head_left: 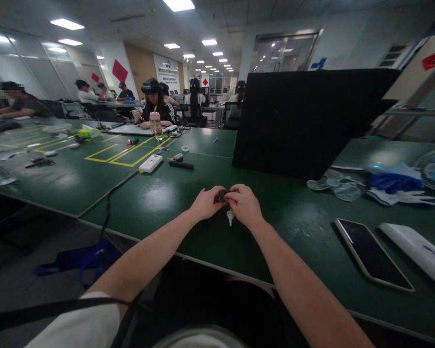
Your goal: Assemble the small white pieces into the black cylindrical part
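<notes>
Both of my hands meet over the green table [188, 183], close to its near edge. My left hand [205, 204] and my right hand [244, 205] are closed together on a small black object [222, 195] held between the fingertips. A small white piece [230, 216] hangs or stands just below my right hand; I cannot tell whether it is joined to the black object. The shape of the black object is mostly hidden by my fingers.
A tall black panel [304, 121] stands behind my hands. A phone [372, 253] and a white case [416, 251] lie at the right, with blue gloves [395, 182] and clear discs [333, 186] beyond. A white power bank [150, 163] lies left of centre. Other people sit at far tables.
</notes>
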Action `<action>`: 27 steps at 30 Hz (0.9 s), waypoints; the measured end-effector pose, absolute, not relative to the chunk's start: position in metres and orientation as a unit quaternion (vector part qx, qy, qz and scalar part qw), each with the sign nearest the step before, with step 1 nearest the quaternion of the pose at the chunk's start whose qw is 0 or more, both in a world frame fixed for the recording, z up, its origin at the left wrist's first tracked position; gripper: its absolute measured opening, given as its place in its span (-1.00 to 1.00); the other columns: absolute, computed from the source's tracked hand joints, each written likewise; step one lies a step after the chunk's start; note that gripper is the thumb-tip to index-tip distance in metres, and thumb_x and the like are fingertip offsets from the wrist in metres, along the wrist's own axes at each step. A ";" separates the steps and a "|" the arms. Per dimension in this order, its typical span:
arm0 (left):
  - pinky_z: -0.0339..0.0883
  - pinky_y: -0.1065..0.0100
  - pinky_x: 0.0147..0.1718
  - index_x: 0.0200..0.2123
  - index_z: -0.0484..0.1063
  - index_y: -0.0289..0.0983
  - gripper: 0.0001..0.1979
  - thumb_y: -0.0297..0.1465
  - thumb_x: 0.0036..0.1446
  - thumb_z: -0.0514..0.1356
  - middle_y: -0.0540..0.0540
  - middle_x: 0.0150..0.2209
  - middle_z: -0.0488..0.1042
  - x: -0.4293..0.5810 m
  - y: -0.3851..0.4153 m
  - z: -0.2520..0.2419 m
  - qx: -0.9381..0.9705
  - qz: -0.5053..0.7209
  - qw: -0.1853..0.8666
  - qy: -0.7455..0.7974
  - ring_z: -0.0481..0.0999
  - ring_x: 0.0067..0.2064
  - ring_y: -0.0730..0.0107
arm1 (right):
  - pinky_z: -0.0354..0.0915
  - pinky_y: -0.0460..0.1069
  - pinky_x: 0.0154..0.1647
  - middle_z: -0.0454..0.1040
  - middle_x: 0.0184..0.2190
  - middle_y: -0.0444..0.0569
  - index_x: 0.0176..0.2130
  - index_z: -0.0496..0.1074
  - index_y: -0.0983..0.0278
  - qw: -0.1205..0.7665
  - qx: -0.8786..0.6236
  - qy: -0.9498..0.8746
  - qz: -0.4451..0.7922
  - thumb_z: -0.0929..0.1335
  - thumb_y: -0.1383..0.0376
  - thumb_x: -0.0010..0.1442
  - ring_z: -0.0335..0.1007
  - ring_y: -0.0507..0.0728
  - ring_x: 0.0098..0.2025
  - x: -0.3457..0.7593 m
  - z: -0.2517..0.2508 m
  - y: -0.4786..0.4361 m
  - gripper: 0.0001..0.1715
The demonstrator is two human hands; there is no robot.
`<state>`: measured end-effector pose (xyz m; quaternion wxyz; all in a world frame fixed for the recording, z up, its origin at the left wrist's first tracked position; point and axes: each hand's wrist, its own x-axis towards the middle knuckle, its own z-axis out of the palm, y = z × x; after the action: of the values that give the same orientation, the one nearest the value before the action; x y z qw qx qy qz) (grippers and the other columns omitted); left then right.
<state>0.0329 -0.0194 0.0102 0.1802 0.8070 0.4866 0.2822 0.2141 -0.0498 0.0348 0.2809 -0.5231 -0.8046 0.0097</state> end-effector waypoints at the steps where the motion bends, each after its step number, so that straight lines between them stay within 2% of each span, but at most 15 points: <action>1: 0.10 -0.04 0.30 0.14 0.34 -0.07 -0.53 -0.26 0.17 0.28 -0.02 -0.05 0.60 0.033 -0.020 0.010 0.808 0.284 0.182 0.483 0.57 0.03 0.19 | 0.38 0.09 -0.08 0.45 -0.02 0.04 -0.16 0.60 0.16 0.288 -0.538 -0.792 0.002 0.33 0.26 0.31 0.36 0.21 0.01 0.215 0.035 -0.049 -0.77; 4: 0.20 0.03 0.25 0.15 0.34 -0.07 -0.53 -0.24 0.17 0.28 -0.03 -0.01 0.60 0.033 -0.020 0.010 0.807 0.297 0.189 0.473 0.57 0.02 0.20 | 0.38 0.06 -0.13 0.43 -0.02 0.05 -0.10 0.57 0.19 0.313 -0.580 -0.752 0.003 0.35 0.15 0.29 0.39 0.20 -0.04 0.221 0.040 -0.049 -0.73; 7: 0.33 0.11 0.13 0.14 0.34 -0.07 -0.54 -0.25 0.18 0.27 -0.04 -0.04 0.61 0.031 -0.018 0.009 0.789 0.314 0.197 0.490 0.59 -0.02 0.20 | 0.37 0.04 -0.24 0.50 -0.09 0.07 -0.09 0.54 0.21 0.297 -0.635 -0.712 0.031 0.29 -0.03 0.32 0.44 0.19 -0.16 0.227 0.051 -0.053 -0.56; 9: 0.38 0.15 0.05 0.14 0.35 -0.08 -0.54 -0.27 0.18 0.27 -0.06 -0.08 0.62 0.029 -0.017 0.009 0.771 0.315 0.201 0.516 0.60 -0.06 0.19 | 0.34 0.03 -0.33 0.54 -0.24 0.05 -0.18 0.54 0.21 0.232 -0.675 -0.696 0.081 0.25 -0.16 0.30 0.46 0.18 -0.27 0.230 0.058 -0.055 -0.44; 11: 0.39 0.16 0.01 0.14 0.35 -0.09 -0.54 -0.26 0.17 0.28 -0.08 -0.08 0.62 0.028 -0.015 0.009 0.759 0.308 0.196 0.540 0.60 -0.07 0.17 | 0.32 0.02 -0.39 0.54 -0.34 0.02 -0.27 0.53 0.20 0.139 -0.686 -0.702 0.131 0.30 -0.23 0.21 0.46 0.18 -0.34 0.230 0.060 -0.057 -0.41; 14: 0.38 0.15 0.03 0.13 0.36 -0.10 -0.54 -0.23 0.16 0.29 -0.09 -0.06 0.62 0.026 -0.013 0.009 0.752 0.298 0.177 0.561 0.60 -0.05 0.14 | 0.31 0.00 -0.41 0.56 -0.35 -0.02 -0.30 0.53 0.17 0.040 -0.650 -0.742 0.159 0.43 -0.15 0.07 0.48 0.18 -0.33 0.228 0.054 -0.058 -0.54; 16: 0.37 0.14 0.04 0.13 0.37 -0.10 -0.54 -0.22 0.16 0.28 -0.10 -0.05 0.61 0.025 -0.012 0.009 0.754 0.295 0.171 0.561 0.59 -0.02 0.14 | 0.32 0.00 -0.40 0.58 -0.31 -0.03 -0.26 0.54 0.15 0.031 -0.631 -0.759 0.156 0.47 -0.03 0.05 0.50 0.18 -0.30 0.228 0.049 -0.057 -0.64; 20: 0.36 0.15 0.06 0.12 0.37 -0.10 -0.55 -0.23 0.16 0.29 -0.10 0.01 0.59 0.026 -0.013 0.009 0.768 0.295 0.174 0.541 0.56 0.04 0.14 | 0.35 0.01 -0.36 0.60 -0.22 -0.03 -0.09 0.50 0.14 0.104 -0.646 -0.746 0.125 0.42 0.13 0.16 0.51 0.18 -0.26 0.233 0.046 -0.054 -0.69; 23: 0.37 0.17 0.08 0.12 0.39 -0.11 -0.54 -0.26 0.15 0.29 -0.10 0.03 0.58 0.027 -0.014 0.011 0.778 0.292 0.183 0.526 0.54 0.07 0.16 | 0.38 0.01 -0.30 0.60 -0.15 -0.04 0.02 0.45 0.12 0.165 -0.645 -0.737 0.113 0.38 0.21 0.23 0.52 0.17 -0.22 0.233 0.048 -0.054 -0.66; 27: 0.38 0.18 0.08 0.13 0.39 -0.12 -0.53 -0.29 0.13 0.30 -0.09 0.03 0.58 0.027 -0.015 0.011 0.786 0.288 0.183 0.515 0.55 0.06 0.19 | 0.38 0.00 -0.30 0.59 -0.11 -0.06 0.13 0.39 0.11 0.185 -0.635 -0.741 0.117 0.38 0.26 0.23 0.52 0.14 -0.20 0.228 0.050 -0.056 -0.54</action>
<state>0.0267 -0.0154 0.0114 0.1834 0.7863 0.5149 0.2880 0.2275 -0.0561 0.0505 0.1855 -0.6347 -0.7409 0.1172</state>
